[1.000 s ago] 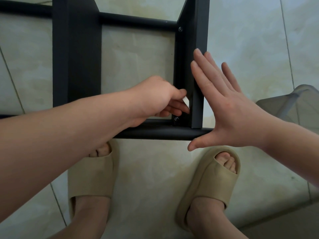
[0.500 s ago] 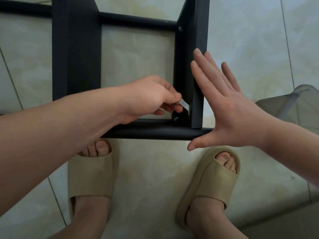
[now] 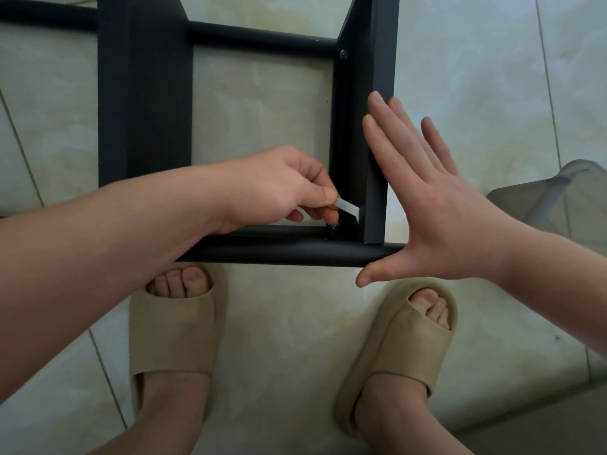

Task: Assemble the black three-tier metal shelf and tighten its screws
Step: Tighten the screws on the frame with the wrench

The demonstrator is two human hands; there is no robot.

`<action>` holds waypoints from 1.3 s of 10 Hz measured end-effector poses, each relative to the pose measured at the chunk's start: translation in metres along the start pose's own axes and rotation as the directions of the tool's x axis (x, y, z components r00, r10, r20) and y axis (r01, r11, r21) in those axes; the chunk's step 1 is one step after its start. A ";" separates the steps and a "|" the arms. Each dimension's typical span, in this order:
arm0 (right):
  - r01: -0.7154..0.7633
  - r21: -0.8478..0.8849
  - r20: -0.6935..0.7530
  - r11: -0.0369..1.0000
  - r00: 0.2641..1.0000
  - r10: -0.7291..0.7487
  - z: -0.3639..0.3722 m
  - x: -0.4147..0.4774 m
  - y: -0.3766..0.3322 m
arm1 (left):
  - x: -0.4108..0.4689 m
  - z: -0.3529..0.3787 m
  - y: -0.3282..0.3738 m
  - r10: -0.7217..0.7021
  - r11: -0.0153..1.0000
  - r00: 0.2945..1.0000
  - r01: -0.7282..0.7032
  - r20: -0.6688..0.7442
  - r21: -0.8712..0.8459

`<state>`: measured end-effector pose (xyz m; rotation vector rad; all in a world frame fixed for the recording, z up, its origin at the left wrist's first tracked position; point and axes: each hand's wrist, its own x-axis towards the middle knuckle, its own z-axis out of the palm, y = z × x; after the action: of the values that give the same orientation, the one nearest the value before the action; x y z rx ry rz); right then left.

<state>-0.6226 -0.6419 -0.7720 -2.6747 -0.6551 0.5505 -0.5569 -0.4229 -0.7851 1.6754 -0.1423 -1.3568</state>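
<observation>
— Pinching small flat silvery wrench (image 3: 348, 206) between thumb and curled fingers of left hand (image 3: 279, 188). Agree?
— Agree. Right hand (image 3: 437, 218) flat, fingers straight, pressed on outer face of black angled metal upright (image 3: 377, 159) of the shelf frame; grasping nothing.
— Key relation?
— Small round lower corner screw (image 3: 335, 226) just beneath the pinching fingertips, at the joint of upright and round black crossbar (image 3: 279, 252). Wrench long axis slanting down-right from the pinch toward upright's inner face, tip just right of the screw. Left hand nearer, easily.
— Engaged on the screw?
— Cannot tell; tip lost in dark corner. Likely tightening there, judging by pose.
— Hidden stuff?
— Frame standing on pale tiled floor (image 3: 492, 77), cut off at top; tiers not countable. Second screw (image 3: 343, 54) at upper corner, tightness unreadable. Grey translucent object (image 3: 558, 198) at right edge, unidentifiable.
</observation>
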 end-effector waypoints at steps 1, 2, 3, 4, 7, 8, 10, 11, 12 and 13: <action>-0.001 -0.001 0.004 1.000 1.000 0.001 0.000 0.000 -0.001 | -0.002 0.000 0.000 0.006 1.000 1.000 -0.006 0.017 0.025; -0.003 -0.004 0.007 1.000 1.000 0.003 0.000 0.000 -0.001 | -0.004 0.000 0.001 0.010 0.998 1.000 -0.012 0.024 0.069; -0.004 -0.004 0.009 1.000 1.000 0.004 0.000 0.000 -0.002 | -0.007 0.001 0.001 0.015 0.995 0.999 -0.019 0.037 0.101; -0.005 -0.002 0.012 1.000 1.000 0.005 0.000 0.000 -0.002 | -0.009 0.002 0.000 0.019 0.991 0.999 -0.025 0.048 0.133; -0.006 0.003 0.012 1.000 1.000 0.006 0.000 0.000 -0.002 | -0.004 0.003 -0.005 0.016 0.982 0.992 -0.039 0.122 0.183; -0.006 0.002 0.013 1.000 1.000 0.006 0.000 0.000 -0.002 | -0.002 0.000 -0.004 0.035 0.969 0.992 -0.063 0.123 0.237; -0.011 0.007 0.019 1.000 1.000 0.010 -0.001 0.000 -0.003 | 0.003 -0.007 -0.002 0.084 0.947 0.996 -0.082 0.009 0.310; -0.010 0.005 0.021 1.000 1.000 0.010 -0.002 0.000 -0.003 | 0.005 -0.006 0.001 0.125 0.929 0.991 -0.097 -0.056 0.358; -0.009 0.003 0.016 1.000 1.000 0.009 -0.002 0.000 -0.003 | 0.006 -0.001 0.006 0.148 0.959 0.985 -0.122 -0.086 0.256; -0.008 0.011 0.014 1.000 1.000 0.008 -0.001 0.000 -0.004 | 0.007 0.003 0.007 0.052 0.997 0.997 -0.055 -0.055 -0.053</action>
<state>-0.6236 -0.6392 -0.7698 -2.6667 -0.6433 0.5739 -0.5538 -0.4325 -0.7845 1.6494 -0.1168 -1.2641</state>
